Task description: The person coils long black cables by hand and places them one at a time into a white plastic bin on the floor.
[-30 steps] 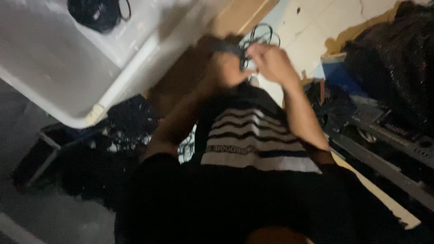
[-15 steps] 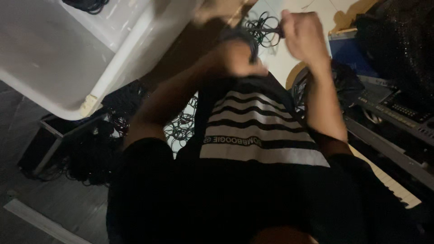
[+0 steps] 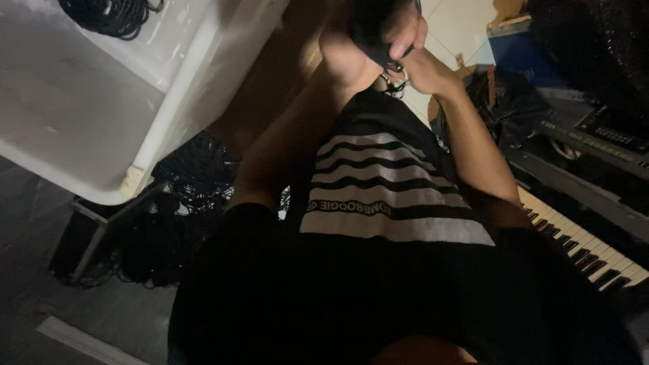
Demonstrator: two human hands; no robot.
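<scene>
I look down my black shirt with white stripes (image 3: 392,203). Both arms reach toward the top of the head view and meet there. My left hand (image 3: 351,51) is wrapped around a coiled black cable bundle (image 3: 370,23), its fingers curled over the top. Just beside it, touching, my right hand (image 3: 429,67) pinches a loose end of the same cable (image 3: 392,74) that hangs between the hands. Part of the bundle is cut off by the frame's top edge.
A white table (image 3: 101,115) stands at the left with a black cable coil (image 3: 108,13) on it and tangled cables (image 3: 196,179) below. On the right are a keyboard with white keys (image 3: 581,243), a second dark keyboard (image 3: 595,132), a black bag (image 3: 507,101) and a blue box (image 3: 520,54).
My hands were apart with the cable stretched between them; now they have come together higher in the view, both on the bundle. The view has also shifted.
</scene>
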